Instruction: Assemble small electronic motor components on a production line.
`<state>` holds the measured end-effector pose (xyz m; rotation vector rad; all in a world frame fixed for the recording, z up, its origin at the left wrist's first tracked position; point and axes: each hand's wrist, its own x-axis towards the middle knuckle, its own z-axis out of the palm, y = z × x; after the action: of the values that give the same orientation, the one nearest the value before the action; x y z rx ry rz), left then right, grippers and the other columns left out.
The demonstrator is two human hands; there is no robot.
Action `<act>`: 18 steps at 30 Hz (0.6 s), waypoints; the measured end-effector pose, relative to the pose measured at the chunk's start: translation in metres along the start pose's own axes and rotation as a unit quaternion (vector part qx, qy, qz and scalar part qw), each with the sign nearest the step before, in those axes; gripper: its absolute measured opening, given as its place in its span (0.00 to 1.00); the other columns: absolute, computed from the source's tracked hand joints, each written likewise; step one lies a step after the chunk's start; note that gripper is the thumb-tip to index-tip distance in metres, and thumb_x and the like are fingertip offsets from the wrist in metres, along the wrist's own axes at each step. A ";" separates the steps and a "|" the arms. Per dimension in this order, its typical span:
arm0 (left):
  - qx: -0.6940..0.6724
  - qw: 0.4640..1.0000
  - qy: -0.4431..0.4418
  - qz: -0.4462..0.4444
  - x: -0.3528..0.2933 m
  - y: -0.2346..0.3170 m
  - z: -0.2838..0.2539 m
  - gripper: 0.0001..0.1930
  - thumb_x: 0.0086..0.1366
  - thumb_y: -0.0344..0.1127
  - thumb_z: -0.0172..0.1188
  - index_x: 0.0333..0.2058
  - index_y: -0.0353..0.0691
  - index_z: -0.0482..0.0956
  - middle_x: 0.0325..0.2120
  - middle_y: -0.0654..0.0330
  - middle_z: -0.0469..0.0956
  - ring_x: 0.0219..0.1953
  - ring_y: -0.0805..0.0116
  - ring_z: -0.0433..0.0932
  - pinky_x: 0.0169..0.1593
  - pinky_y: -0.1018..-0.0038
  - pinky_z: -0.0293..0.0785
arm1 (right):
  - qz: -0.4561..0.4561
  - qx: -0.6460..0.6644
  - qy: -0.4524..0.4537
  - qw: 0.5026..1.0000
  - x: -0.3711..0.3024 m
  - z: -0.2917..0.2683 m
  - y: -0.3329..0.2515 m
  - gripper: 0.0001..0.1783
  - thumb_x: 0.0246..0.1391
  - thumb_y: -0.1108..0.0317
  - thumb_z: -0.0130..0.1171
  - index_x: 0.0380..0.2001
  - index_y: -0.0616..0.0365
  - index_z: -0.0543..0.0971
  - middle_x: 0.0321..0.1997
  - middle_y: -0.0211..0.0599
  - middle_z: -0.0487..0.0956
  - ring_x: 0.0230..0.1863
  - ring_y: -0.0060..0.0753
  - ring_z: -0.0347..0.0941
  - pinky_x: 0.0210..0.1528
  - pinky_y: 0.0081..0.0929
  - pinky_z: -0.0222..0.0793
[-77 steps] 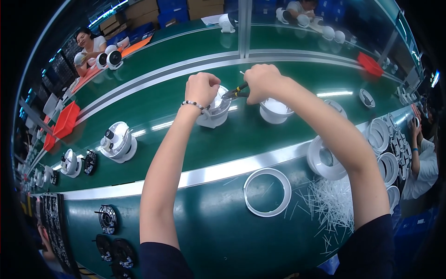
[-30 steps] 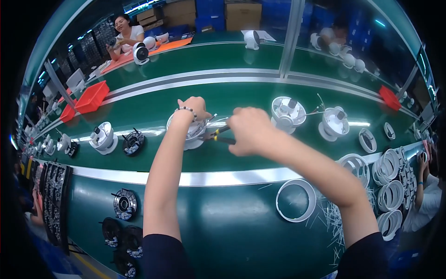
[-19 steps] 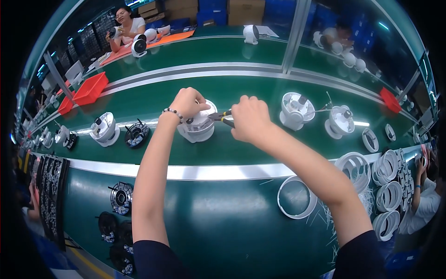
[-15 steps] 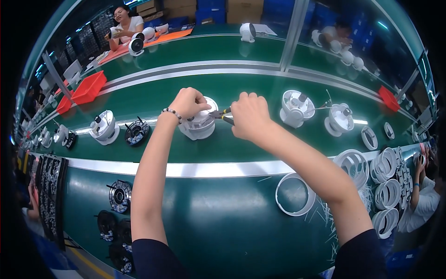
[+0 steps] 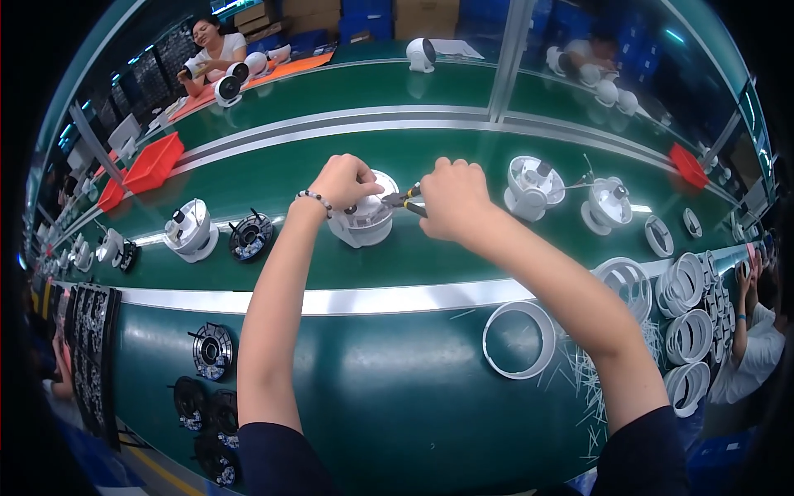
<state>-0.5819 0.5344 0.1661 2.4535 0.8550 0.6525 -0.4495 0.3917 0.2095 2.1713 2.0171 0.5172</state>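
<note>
Left hand (image 5: 341,183) right over the white housing (image 5: 362,233), thumb and fingers bent close together, whatever they pinch too hidden to tell; right hand (image 5: 453,198) curls its fingers around the pliers (image 5: 395,200), nose at the housing, which sits on the green worktop (image 5: 447,266)!

arms (image 5: 274,331) outstretched, right elbow (image 5: 620,354) bent, fingers (image 5: 365,175) curled

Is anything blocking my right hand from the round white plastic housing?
Nothing visible does. Your bare right hand holds metal pliers with black-and-yellow handles, their tips over the round white plastic housing; your bare left hand is over its left part, not between them.
</note>
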 end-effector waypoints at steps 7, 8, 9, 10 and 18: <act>0.016 1.000 -0.016 -0.017 0.001 0.008 -0.010 0.09 0.45 0.34 0.65 0.20 0.33 0.79 0.27 0.53 0.78 0.28 0.65 0.77 0.34 0.75 0.72 | 0.003 -0.006 0.011 1.000 0.005 -0.002 -0.004 0.18 0.30 0.58 0.63 0.25 0.58 0.78 0.30 0.42 0.72 0.34 0.40 0.71 0.35 0.32 0.67; 0.031 0.999 -0.023 -0.011 0.001 0.013 -0.011 0.09 0.45 0.34 0.65 0.20 0.33 0.78 0.28 0.53 0.78 0.29 0.65 0.77 0.34 0.75 0.72 | 0.000 -0.002 0.018 1.000 0.005 0.000 -0.004 0.18 0.30 0.58 0.63 0.25 0.58 0.78 0.30 0.42 0.72 0.34 0.40 0.71 0.35 0.32 0.67; 0.047 0.998 -0.029 -0.005 0.001 0.017 -0.011 0.10 0.45 0.35 0.65 0.20 0.33 0.78 0.28 0.53 0.78 0.29 0.64 0.77 0.34 0.74 0.72 | -0.012 0.028 0.030 0.999 0.000 0.004 -0.001 0.17 0.30 0.58 0.63 0.25 0.58 0.77 0.30 0.42 0.72 0.34 0.41 0.71 0.35 0.33 0.67; 0.059 0.998 -0.005 0.014 0.001 0.015 -0.009 0.10 0.45 0.35 0.64 0.20 0.33 0.78 0.29 0.54 0.78 0.30 0.62 0.77 0.35 0.73 0.73 | -0.026 0.061 0.051 0.996 -0.002 0.006 0.001 0.17 0.31 0.58 0.63 0.24 0.57 0.77 0.30 0.42 0.72 0.34 0.41 0.71 0.35 0.34 0.68; -0.178 0.916 0.294 0.207 -0.048 0.082 0.019 0.07 0.52 0.34 0.60 0.23 0.36 0.77 0.21 0.55 0.77 0.19 0.72 0.76 0.24 0.79 0.71 | -0.006 0.102 0.254 0.962 -0.048 -0.023 0.069 0.18 0.30 0.62 0.62 0.28 0.56 0.76 0.26 0.40 0.72 0.28 0.42 0.71 0.31 0.33 0.68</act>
<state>-0.5685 0.4404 0.1835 2.1210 0.3449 1.6040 -0.3948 0.3342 0.2455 2.3198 2.4270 0.9926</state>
